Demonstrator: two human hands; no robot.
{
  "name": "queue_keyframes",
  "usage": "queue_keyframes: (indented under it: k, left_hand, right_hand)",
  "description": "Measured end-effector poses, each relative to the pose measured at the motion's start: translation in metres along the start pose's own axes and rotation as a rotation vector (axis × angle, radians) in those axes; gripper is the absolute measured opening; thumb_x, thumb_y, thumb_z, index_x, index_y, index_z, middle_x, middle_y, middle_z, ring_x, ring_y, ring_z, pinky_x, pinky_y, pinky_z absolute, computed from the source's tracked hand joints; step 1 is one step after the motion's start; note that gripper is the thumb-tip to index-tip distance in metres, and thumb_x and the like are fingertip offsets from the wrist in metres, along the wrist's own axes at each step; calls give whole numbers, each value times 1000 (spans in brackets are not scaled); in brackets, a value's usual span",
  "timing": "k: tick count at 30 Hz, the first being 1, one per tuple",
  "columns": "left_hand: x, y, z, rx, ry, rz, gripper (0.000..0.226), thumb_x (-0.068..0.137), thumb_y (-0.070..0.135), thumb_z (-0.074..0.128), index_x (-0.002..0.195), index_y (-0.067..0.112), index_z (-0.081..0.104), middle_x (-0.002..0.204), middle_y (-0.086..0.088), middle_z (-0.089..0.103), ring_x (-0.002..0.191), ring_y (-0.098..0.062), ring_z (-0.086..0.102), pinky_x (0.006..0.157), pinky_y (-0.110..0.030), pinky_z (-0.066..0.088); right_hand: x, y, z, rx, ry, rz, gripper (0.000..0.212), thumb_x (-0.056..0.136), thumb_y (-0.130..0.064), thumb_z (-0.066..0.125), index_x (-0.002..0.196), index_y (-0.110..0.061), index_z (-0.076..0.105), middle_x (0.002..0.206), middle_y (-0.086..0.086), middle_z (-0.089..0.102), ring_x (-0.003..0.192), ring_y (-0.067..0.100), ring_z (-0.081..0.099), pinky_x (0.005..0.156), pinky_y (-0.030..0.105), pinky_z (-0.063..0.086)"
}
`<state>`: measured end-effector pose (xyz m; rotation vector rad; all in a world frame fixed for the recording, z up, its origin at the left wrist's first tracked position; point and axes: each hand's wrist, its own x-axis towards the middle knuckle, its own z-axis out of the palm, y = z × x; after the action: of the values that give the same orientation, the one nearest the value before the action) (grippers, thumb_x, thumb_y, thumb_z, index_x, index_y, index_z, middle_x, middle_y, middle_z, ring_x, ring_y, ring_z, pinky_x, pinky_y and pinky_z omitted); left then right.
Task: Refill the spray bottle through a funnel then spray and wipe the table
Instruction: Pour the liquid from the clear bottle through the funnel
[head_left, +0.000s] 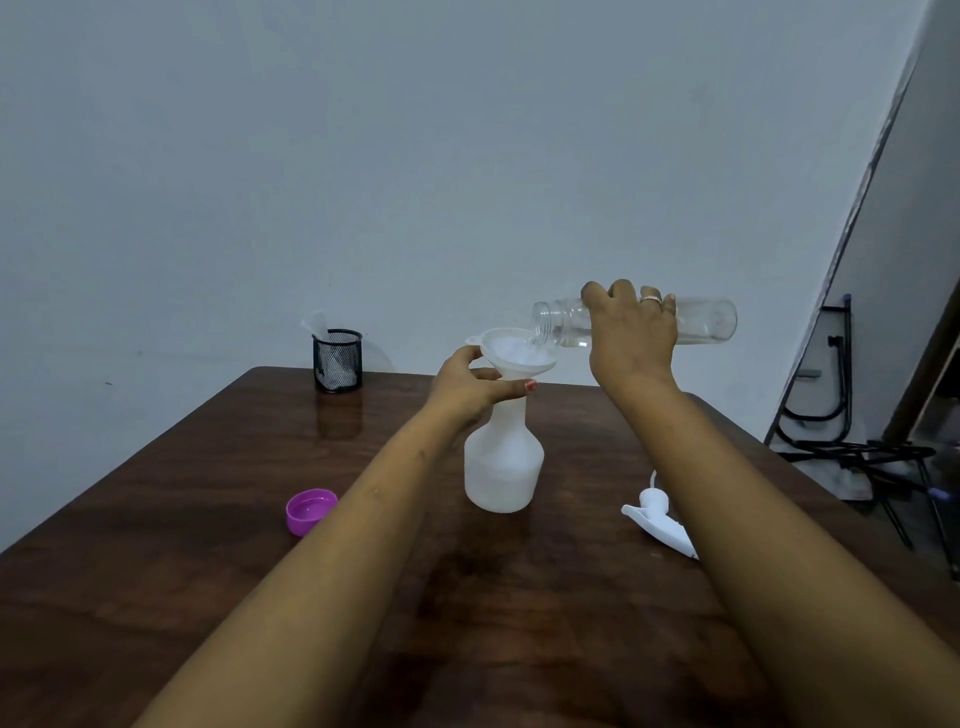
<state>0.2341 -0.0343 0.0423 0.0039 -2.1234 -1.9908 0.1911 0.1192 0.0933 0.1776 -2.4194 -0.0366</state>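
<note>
A white translucent spray bottle (503, 467) stands uncapped in the middle of the brown table (208, 545), partly filled. A white funnel (517, 356) sits in its neck. My left hand (475, 387) grips the funnel's stem and the bottle neck. My right hand (631, 335) holds a clear plastic bottle (706, 319) tipped on its side, mouth over the funnel, and water runs out of it into the funnel. The white spray head (660, 517) with its tube lies on the table to the right of the spray bottle, partly hidden by my right forearm.
A purple cap (310, 510) lies upside down on the table's left side. A black mesh pen cup (337, 360) with something white in it stands at the far edge. Black metal frames (841, 447) stand on the floor beyond the right edge.
</note>
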Motion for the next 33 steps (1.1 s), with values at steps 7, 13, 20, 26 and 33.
queue_keyframes:
  k: [7, 13, 20, 26, 33]
  left_hand:
    - [-2, 5, 1, -43, 5, -7, 72, 73, 12, 79, 135, 12, 41, 110, -7, 61, 94, -15, 53, 66, -18, 42]
    - [-5, 8, 1, -54, 4, -12, 67, 74, 8, 77, 132, 9, 44, 110, -6, 62, 90, -11, 60, 50, -11, 46]
    - [-4, 9, 1, -40, 13, -20, 69, 75, 10, 76, 135, 8, 42, 125, -10, 60, 95, -13, 51, 55, -16, 43]
    - [-4, 10, 1, -55, 8, -21, 70, 74, 8, 77, 134, 8, 42, 125, -11, 60, 99, -16, 52, 59, -15, 44]
    - [-5, 10, 1, -49, 8, -19, 69, 74, 8, 77, 133, 7, 43, 122, -9, 60, 96, -15, 53, 57, -15, 44]
  right_hand:
    - [0, -3, 1, 14, 10, -5, 56, 80, 7, 58, 130, -15, 44, 125, 13, 50, 132, 44, 37, 116, 54, 18]
    - [1, -3, 0, 12, 25, -5, 56, 79, 9, 57, 129, -14, 44, 123, 13, 50, 132, 44, 36, 116, 54, 17]
    - [1, -2, -1, 6, 29, -8, 56, 79, 8, 59, 128, -14, 44, 124, 13, 50, 132, 44, 36, 116, 54, 18]
    - [2, -1, 0, -3, 48, -8, 57, 79, 8, 60, 129, -15, 45, 124, 12, 51, 133, 43, 35, 116, 53, 17]
    - [2, 1, -2, -10, 62, -8, 57, 79, 8, 60, 128, -15, 45, 123, 12, 50, 133, 43, 34, 117, 53, 16]
